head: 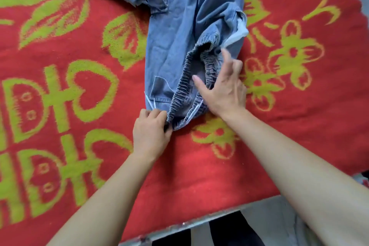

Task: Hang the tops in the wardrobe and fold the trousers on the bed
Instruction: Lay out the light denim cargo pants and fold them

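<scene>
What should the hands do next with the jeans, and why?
Probably the right hand should press the waistband flat and smooth it outward. The waistband gapes open and is bunched, the left hand pinches its near corner, and the right hand is spread open just over it. The jeans lie lengthwise on the blanket, not yet folded, so flattening likely comes first.

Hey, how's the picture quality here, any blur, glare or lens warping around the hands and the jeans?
Head view: the right hand shows fingers smeared by motion blur, while the left hand pinching the waistband of the jeans looks sharper; head view: light is soft and even, no glare; head view: the wide lens bows the right edge of the blanket.
</scene>
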The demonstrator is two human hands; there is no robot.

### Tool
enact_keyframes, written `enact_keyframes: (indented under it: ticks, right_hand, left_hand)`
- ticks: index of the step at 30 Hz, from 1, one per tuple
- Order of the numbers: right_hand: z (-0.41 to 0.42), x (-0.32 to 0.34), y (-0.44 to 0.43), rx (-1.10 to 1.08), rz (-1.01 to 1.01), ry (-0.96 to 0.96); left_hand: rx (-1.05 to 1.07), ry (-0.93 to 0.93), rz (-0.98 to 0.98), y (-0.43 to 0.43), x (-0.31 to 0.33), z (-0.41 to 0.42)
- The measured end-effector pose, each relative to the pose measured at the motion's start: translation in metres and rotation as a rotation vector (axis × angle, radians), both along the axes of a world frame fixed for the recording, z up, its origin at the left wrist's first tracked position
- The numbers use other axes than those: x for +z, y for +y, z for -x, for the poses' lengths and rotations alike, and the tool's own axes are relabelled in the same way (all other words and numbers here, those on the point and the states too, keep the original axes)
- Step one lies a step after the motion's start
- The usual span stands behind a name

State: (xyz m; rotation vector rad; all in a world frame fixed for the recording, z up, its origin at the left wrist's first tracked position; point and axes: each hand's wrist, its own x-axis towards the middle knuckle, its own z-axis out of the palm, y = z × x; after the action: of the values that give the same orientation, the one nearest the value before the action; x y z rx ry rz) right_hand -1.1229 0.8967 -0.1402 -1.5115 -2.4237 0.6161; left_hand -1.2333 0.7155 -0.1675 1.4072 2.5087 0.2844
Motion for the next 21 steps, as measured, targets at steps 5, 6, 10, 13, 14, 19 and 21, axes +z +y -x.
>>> enact_keyframes:
  ticks: [5, 6, 10, 13, 14, 19, 21]
  right_hand:
    - [0.003, 0.01, 0.056, -0.035, 0.098, -0.317]
    - [-0.01, 0.011, 0.057, -0.124, 0.177, -0.243]
    - [-0.102, 0.003, 0.008, -0.339, 0.321, -0.23]
    - [-0.161, -0.006, -0.039, -0.287, 0.403, -0.42]
    - [-0.173, -0.008, -0.05, -0.258, 0.399, -0.448]
    - [-0.186, -0.003, -0.057, -0.219, 0.319, -0.439]
    - [-0.183, 0.003, -0.047, -0.235, 0.266, -0.397]
  left_hand:
    - [-0.013, 0.097, 0.126, -0.011, 0.008, -0.031]
    - [0.009, 0.106, 0.137, -0.009, 0.011, -0.037]
    - [0.046, 0.119, 0.172, -0.013, 0.021, -0.065]
    - [0.025, 0.102, 0.224, -0.04, 0.019, -0.091]
    - [0.031, 0.09, 0.26, -0.052, 0.018, -0.1]
    - [0.076, 0.049, 0.372, -0.088, 0.019, -0.124]
    - [0.131, 0.036, 0.336, -0.087, 0.023, -0.122]
